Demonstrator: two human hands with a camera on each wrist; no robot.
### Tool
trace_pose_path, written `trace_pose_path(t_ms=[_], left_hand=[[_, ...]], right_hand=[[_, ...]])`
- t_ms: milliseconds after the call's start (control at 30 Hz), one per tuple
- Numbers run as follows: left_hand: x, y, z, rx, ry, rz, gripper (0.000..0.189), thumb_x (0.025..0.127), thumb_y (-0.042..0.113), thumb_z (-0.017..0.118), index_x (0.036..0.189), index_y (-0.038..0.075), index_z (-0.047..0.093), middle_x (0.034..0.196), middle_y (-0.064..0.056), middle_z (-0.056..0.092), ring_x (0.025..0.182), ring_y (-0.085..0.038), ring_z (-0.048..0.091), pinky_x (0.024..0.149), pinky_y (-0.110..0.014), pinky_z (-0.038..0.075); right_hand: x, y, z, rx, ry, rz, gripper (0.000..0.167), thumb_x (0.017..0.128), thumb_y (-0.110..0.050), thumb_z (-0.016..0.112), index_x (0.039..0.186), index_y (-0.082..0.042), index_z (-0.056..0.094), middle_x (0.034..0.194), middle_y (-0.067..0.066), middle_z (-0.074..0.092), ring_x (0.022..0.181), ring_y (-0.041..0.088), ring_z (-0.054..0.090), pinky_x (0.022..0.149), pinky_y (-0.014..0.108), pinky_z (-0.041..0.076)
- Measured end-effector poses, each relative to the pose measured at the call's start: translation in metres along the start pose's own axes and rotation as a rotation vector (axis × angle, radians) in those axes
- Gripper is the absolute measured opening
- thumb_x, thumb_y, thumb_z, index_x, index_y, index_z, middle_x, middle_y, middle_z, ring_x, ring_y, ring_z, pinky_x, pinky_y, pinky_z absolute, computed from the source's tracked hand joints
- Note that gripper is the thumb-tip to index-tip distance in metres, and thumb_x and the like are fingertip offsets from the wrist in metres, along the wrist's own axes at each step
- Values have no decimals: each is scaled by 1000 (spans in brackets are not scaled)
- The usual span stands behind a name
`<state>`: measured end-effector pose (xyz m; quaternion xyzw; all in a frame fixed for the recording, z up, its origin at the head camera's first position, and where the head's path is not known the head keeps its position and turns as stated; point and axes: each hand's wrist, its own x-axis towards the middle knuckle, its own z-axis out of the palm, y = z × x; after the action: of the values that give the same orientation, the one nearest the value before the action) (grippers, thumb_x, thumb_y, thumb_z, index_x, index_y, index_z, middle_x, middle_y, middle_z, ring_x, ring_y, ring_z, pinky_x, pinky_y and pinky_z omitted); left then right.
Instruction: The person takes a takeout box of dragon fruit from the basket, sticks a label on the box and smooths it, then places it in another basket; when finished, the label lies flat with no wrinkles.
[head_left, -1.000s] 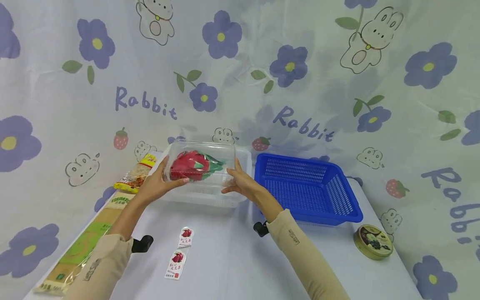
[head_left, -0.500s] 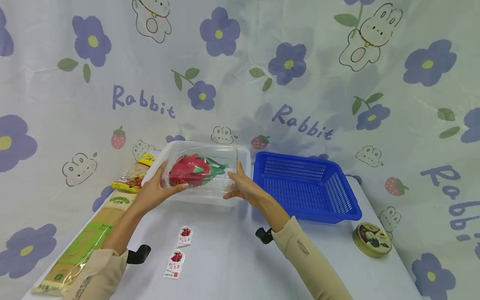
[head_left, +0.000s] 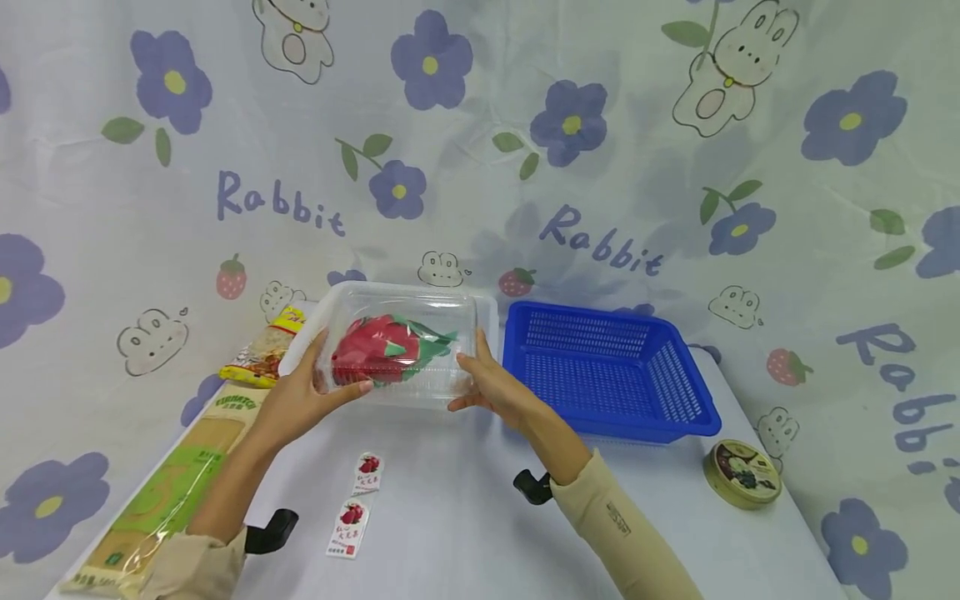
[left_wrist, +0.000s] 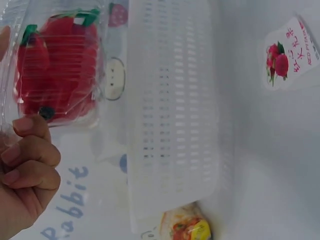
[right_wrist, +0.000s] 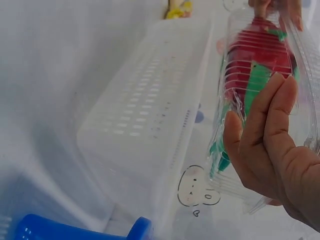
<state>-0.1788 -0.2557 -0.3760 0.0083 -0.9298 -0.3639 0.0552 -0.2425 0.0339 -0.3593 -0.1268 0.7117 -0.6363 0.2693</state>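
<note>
A clear plastic clamshell box [head_left: 442, 321] with a red and green dragon fruit [head_left: 382, 348] inside is held up by both hands. My left hand [head_left: 300, 396] grips its left end, thumb along the near side. At the other end my right hand [head_left: 498, 383] grips the box, its fingers spread against the ribbed plastic in the right wrist view. In the head view the box overlaps a white perforated basket [head_left: 487, 312]; the left wrist view shows the basket [left_wrist: 175, 115] beside and below the box.
A blue perforated basket [head_left: 615, 425] stands to the right, with a round tin [head_left: 742, 475] near it. On the left lie a long noodle pack [head_left: 172, 492] and a yellow snack bag [head_left: 266, 346]. Two dragon fruit labels [head_left: 348, 525] lie on the white table [head_left: 435, 517].
Both hands have lowered the box slightly, and its top now faces the head camera more. The dragon fruit stays inside. The head view has shifted a little.
</note>
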Motion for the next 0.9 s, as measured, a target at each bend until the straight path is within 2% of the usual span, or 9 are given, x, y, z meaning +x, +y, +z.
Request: trace_pose_path(t_ms=[133,267,367,467,600,700,767,900], left_hand=[[-7,4,1,3,13,6,111,83,60,70,161,23,1,126,-28,48,100,-40,53,67,-37,45],[-13,7,1,4,18,6,112,83,60,71,161,22,0,137,-30,43,104,-44,51,71,-43,50],[-16,8,1,7,22,3,112,82,61,71,161,23,0,143,-31,40,106,-47,52,71,-45,53],[-19,10,3,11,29,8,113,81,61,71,161,23,0,143,-31,41,104,-47,53,67,-41,52],[-23,12,5,15,40,18,114,80,61,72,161,20,2,145,-30,39,105,-48,53,65,-37,51],[-27,14,8,5,37,13,115,80,61,72,161,21,2,149,-30,36,107,-50,52,65,-39,53],[-28,15,11,-13,27,12,115,80,61,72,161,21,2,152,-30,34,110,-50,52,67,-44,56],[-28,17,16,-32,16,17,113,81,59,72,161,19,2,152,-29,35,113,-48,52,76,-55,55]], right_hand=[[-11,0,1,-25,8,3,76,108,-38,36,155,-34,-23,166,10,-5,84,25,69,114,51,32],[-17,0,2,-24,10,-5,75,108,-39,36,155,-35,-21,165,12,2,86,27,69,115,53,29],[-20,1,2,-12,5,-15,74,108,-38,36,155,-35,-21,164,11,4,88,29,69,113,51,34],[-23,2,2,-8,1,-23,74,108,-37,36,155,-34,-21,164,11,4,88,28,68,110,49,38],[-26,6,0,0,-10,-44,71,108,-36,35,156,-37,-19,158,14,19,86,26,67,102,44,46],[-30,9,-1,-1,-14,-58,69,109,-35,33,156,-40,-16,151,16,28,86,27,66,96,42,50],[-32,11,-2,3,-13,-68,67,109,-34,33,155,-42,-15,151,16,28,90,29,65,92,41,52],[-36,14,-3,10,-10,-84,68,109,-33,35,156,-42,-14,149,15,30,102,33,61,87,39,55]])
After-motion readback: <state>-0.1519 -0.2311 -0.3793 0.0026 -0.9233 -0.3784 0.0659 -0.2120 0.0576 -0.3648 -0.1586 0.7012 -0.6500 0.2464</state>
